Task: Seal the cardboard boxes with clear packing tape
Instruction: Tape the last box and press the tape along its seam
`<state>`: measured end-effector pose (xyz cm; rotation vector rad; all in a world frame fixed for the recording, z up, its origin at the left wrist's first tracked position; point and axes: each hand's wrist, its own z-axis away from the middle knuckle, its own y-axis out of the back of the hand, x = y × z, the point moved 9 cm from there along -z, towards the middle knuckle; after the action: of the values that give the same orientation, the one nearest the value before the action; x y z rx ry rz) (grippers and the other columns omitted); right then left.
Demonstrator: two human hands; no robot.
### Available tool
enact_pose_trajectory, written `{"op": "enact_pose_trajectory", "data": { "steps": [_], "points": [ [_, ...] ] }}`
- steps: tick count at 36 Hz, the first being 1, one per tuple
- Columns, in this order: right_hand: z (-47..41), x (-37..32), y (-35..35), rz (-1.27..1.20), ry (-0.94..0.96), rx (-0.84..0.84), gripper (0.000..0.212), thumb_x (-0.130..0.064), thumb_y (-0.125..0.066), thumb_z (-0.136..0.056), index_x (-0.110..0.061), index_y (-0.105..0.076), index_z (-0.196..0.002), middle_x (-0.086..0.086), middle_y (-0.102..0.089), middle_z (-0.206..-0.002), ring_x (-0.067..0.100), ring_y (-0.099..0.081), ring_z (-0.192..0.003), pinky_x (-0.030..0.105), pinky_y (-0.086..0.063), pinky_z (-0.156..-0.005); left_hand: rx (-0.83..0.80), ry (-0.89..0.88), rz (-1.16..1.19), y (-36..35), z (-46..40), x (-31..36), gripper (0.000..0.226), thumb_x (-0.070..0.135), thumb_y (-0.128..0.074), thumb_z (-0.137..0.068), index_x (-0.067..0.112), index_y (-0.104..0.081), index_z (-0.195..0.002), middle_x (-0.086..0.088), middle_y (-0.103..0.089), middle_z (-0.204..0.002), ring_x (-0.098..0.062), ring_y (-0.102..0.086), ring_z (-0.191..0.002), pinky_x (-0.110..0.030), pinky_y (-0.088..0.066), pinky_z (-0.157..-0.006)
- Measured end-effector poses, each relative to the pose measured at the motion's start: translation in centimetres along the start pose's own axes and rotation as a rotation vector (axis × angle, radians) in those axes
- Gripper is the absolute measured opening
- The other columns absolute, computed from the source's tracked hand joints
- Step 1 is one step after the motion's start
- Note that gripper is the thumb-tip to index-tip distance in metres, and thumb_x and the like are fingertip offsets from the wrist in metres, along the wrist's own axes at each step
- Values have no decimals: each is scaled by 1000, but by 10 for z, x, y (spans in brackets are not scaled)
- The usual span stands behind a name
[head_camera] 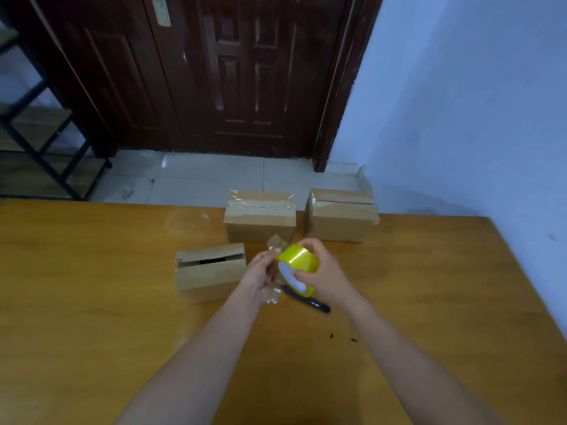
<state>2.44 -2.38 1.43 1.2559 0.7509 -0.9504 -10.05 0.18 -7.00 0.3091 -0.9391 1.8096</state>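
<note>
Both bare forearms reach forward from the bottom of the view and meet over the middle of the wooden worktop (92,302). The right hand (322,271) grips a tape roll (296,262), yellowish with a white core, fingers curled over the top of it and the thumb at the core; the roll is held tilted, above the worktop. The left hand (260,274) sits just left of the roll, fingers pinching the loose tape end (276,242), a clear strip that sticks up and crumples a little past the fingertips. More clear strip hangs below the left hand, though it is blurry and its attachment is hard to make out.

An open box (210,273) lies just left of the left hand, flaps not closed, a dark gap showing along the top. Two taped boxes stand farther back near the worktop's far edge: left taped box (260,216) directly beyond the hands, right taped box (341,214) beside it, a gap between them. Both carry shiny clear strips across the top seam.

A black pen (310,302) lies on the worktop under the right hand. Behind are a dark brown door (199,72), a pale tiled floor (199,179) and a bluish wall (460,102).
</note>
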Motion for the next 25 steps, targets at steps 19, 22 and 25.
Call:
{"op": "enact_pose_trajectory", "data": {
  "steps": [19,22,25],
  "points": [
    [-38,-129,-12,212,212,-96,46,-22,-72,-81,-24,-50,-122,-5,-56,-112,13,-55,-92,14,-43,-69,48,-333,-321,16,43,159,21,2,-62,-89,11,-55,-71,2,-62,-54,-6,-57,-48,-16,-48,-50],
    [-39,-137,-19,271,197,-116,45,-26,-71,-81,-24,-46,-120,1,-59,-105,18,-56,-87,22,-44,-65,98,-377,-407,20,50,172,22,3,-64,-87,12,-54,-69,7,-62,-48,-9,-54,-51,-20,-44,-55],
    [-42,-143,-30,487,178,-164,47,-33,-70,-81,-20,-42,-116,2,-54,-94,21,-52,-80,26,-39,-58,191,-428,-357,31,59,186,23,-1,-66,-84,9,-55,-67,2,-63,-53,-12,-57,-54,-19,-47,-54]
  ]
}}
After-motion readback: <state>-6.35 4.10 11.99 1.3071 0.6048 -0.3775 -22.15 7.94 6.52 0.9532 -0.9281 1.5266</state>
